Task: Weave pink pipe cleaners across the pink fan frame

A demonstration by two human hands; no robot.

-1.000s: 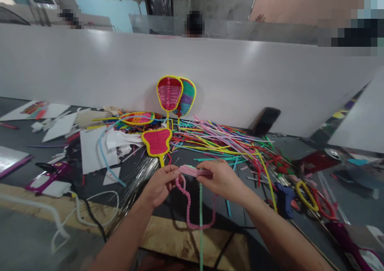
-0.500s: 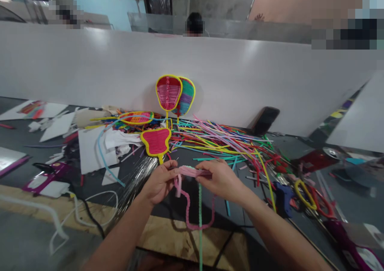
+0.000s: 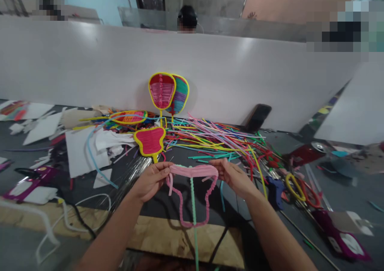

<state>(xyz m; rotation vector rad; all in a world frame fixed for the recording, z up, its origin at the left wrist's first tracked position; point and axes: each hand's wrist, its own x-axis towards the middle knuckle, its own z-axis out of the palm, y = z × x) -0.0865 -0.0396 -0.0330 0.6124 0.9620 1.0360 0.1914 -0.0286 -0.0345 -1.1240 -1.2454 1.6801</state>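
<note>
A pink pipe-cleaner frame [image 3: 207,201], shaped like a fan outline, hangs between my hands above the dark tabletop. Pink strands wrapped side by side fill its top band, and a mint-green pipe-cleaner stem [image 3: 193,207] runs down its middle and past the lower edge. My left hand [image 3: 153,181] pinches the upper left corner, where a loose pink end dangles. At the upper right corner, the fingertips of my right hand [image 3: 235,179] close on the edge; another short pink end sticks out beside them. A finished red fan with yellow rim [image 3: 150,140] lies just beyond.
Loose coloured pipe cleaners [image 3: 216,137] are heaped behind my hands. Two fans [image 3: 162,91] lean on the white partition [image 3: 120,63]. To the right are a phone [image 3: 258,117], a red can [image 3: 306,154], a blue glue gun [image 3: 275,191] and scissors [image 3: 295,187]. Paper scraps [image 3: 87,153] lie left.
My right hand has slid from the middle of the pink band out to its right corner, uncovering the wrapped strands. The frame now faces me more squarely; the whole view has shifted slightly.
</note>
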